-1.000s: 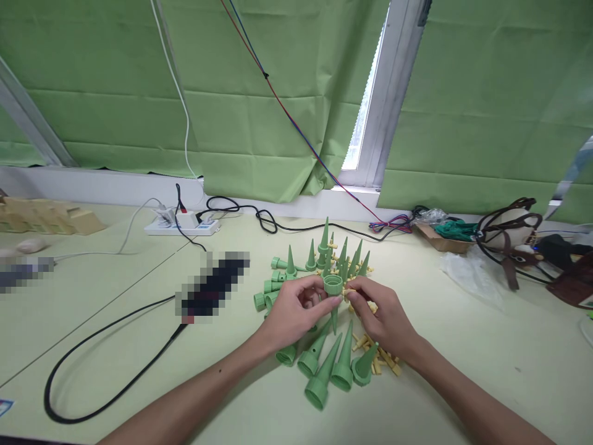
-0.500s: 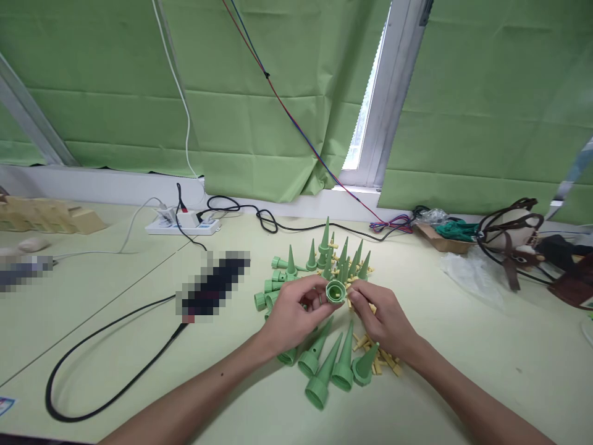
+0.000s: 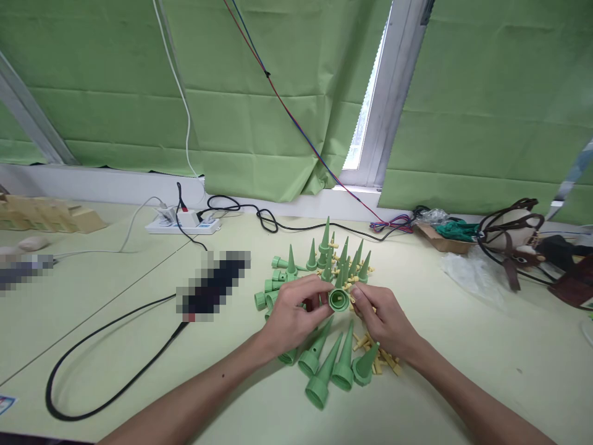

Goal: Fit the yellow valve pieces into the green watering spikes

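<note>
My left hand [image 3: 291,315] pinches a green plastic cone spike [image 3: 339,298] by its wide round end, with the open mouth turned toward me. My right hand [image 3: 386,320] is closed at the cone's right rim, fingers pinched on a small yellow peg [image 3: 353,298] that is mostly hidden. Both hands hover over a heap of green cone spikes [image 3: 331,364]. Several more cones stand upright behind the hands [image 3: 343,256]. Small yellow pegs [image 3: 386,360] lie scattered under my right wrist.
A white power strip [image 3: 183,225] with plugs and black cables [image 3: 92,352] lies to the left. A blurred dark object [image 3: 210,287] sits left of the heap. At the right are a clear plastic bag [image 3: 467,275], a cardboard tray [image 3: 442,238] and a strapped bag [image 3: 509,238]. Green blinds hang behind.
The held cone has tipped from upright to point away, its open mouth now facing me, and it sank slightly. My right hand has closed in on its rim.
</note>
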A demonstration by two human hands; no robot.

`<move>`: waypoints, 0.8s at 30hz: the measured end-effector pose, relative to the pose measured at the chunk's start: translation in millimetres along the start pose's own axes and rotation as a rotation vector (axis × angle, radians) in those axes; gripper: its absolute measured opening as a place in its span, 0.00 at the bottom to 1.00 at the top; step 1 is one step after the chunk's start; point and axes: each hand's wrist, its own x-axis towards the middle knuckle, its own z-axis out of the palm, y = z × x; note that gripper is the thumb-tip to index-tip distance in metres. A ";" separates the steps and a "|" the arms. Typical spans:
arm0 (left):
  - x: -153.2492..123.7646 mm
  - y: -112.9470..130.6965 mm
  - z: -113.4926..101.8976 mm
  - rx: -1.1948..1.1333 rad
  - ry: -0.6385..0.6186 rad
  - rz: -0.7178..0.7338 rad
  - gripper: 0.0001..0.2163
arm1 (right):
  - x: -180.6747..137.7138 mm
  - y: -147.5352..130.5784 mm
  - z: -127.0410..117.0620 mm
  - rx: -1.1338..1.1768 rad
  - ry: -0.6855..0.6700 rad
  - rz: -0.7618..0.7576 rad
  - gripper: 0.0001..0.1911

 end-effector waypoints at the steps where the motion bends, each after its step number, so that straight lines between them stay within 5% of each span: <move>1: -0.2 -0.2 0.2 0.005 0.006 0.005 0.03 | 0.0 -0.1 -0.1 0.007 -0.001 0.005 0.20; 15: -3.0 3.0 1.9 -0.022 -0.009 -0.089 0.13 | -3.1 -2.2 -1.4 0.003 0.150 -0.106 0.19; 21: -2.6 6.9 -0.6 -0.103 -0.020 -0.130 0.06 | -4.3 -3.3 -1.9 0.006 0.204 -0.149 0.17; 24: -0.3 7.4 -1.5 -0.112 -0.002 -0.188 0.13 | -3.3 -2.9 -1.6 -0.004 0.194 -0.135 0.16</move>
